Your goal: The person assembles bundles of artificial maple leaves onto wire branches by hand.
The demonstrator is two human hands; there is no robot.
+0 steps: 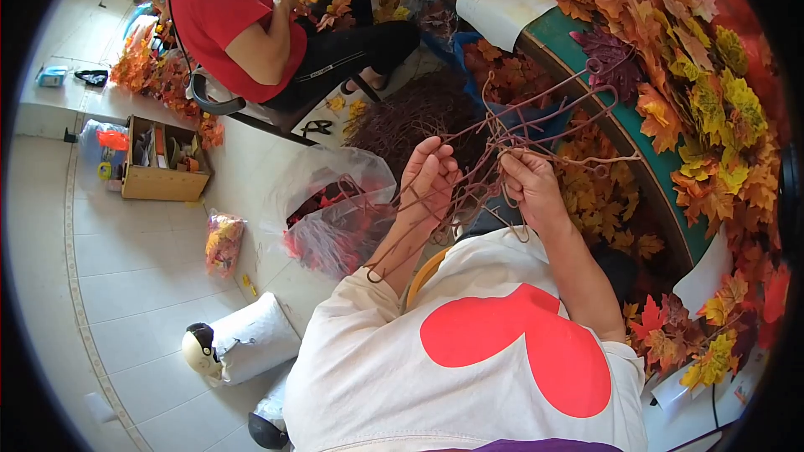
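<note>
Gripping tangled brown stems point(536, 130), both the left hand point(429, 180) and right hand point(529, 187) curl closed.

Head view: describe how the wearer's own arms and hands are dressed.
Both the left hand and the right hand are bare: no gloves, and no rings or watch that can be made out. The forearms are uncovered too. The cream short-sleeved shirt ends near the elbows; it bears a large red heart shape on the front.
</note>
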